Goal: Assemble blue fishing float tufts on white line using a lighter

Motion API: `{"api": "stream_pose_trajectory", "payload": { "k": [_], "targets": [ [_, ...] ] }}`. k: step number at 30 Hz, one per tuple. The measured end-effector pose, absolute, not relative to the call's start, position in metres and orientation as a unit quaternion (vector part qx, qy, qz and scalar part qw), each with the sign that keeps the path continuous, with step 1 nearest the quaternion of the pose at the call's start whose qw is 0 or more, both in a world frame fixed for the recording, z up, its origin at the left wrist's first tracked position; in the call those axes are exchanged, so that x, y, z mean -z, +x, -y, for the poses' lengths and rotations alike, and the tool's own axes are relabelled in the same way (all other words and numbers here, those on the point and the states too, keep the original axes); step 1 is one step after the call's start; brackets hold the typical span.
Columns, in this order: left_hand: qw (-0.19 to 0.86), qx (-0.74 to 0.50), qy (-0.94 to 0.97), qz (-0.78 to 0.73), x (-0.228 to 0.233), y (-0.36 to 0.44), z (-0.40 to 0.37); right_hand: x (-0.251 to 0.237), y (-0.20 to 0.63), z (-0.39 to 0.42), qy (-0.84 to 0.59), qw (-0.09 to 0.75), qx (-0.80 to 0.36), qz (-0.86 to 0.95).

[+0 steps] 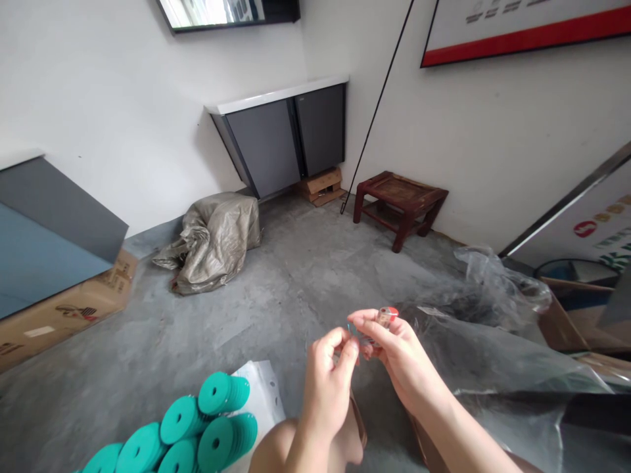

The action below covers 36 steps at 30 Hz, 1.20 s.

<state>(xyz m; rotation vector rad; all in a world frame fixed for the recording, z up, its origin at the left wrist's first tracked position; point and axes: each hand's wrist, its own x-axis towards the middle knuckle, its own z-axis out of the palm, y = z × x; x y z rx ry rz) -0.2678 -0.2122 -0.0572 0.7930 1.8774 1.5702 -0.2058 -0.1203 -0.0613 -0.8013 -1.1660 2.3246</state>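
Observation:
My right hand (394, 348) is raised in front of me and grips a small clear cylinder with a red end (387, 316) between thumb and fingers. My left hand (330, 368) is beside it, fingertips pinched on something thin and bluish next to the cylinder; what it is stays too small to tell. The two hands touch at the fingertips above my knees. Stacks of teal foam discs (207, 430) lie at the lower left on a white sheet (263, 391).
A clear plastic bag (493, 328) spreads over the concrete floor at right. A dark wooden stool (399, 203) stands by the wall, a grey cabinet (286, 138) in the corner, a woven sack (214, 240) beside it, and cardboard boxes (64, 312) at left.

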Motion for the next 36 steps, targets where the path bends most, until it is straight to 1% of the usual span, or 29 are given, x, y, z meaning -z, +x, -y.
{"api": "stream_pose_trajectory", "payload": {
  "k": [12,15,19,22,24,28,33,36],
  "targets": [
    [0.266,-0.583,0.28,-0.714,0.058,-0.272,0.217,0.066,-0.206,0.119,-0.284,0.214,-0.836,0.418],
    [0.232,-0.568,0.268,-0.743,0.057,-0.278,0.225,0.072,-0.208,0.118,-0.272,0.176,-0.851,0.414],
    [0.18,-0.554,0.248,-0.774,0.056,-0.285,0.239,0.085,-0.215,0.129,-0.24,0.096,-0.833,0.489],
    [0.149,-0.552,0.228,-0.788,0.057,-0.288,0.246,0.092,-0.223,0.143,-0.221,0.082,-0.81,0.537],
    [0.141,-0.55,0.223,-0.792,0.059,-0.289,0.249,0.092,-0.227,0.15,-0.213,0.089,-0.817,0.528],
    [0.138,-0.546,0.219,-0.797,0.063,-0.29,0.25,0.088,-0.233,0.155,-0.21,0.135,-0.839,0.484],
    [0.144,-0.543,0.22,-0.798,0.064,-0.288,0.248,0.083,-0.238,0.158,-0.237,0.181,-0.828,0.474],
    [0.137,-0.552,0.207,-0.796,0.064,-0.288,0.246,0.079,-0.24,0.16,-0.257,0.19,-0.829,0.459]
  ]
}}
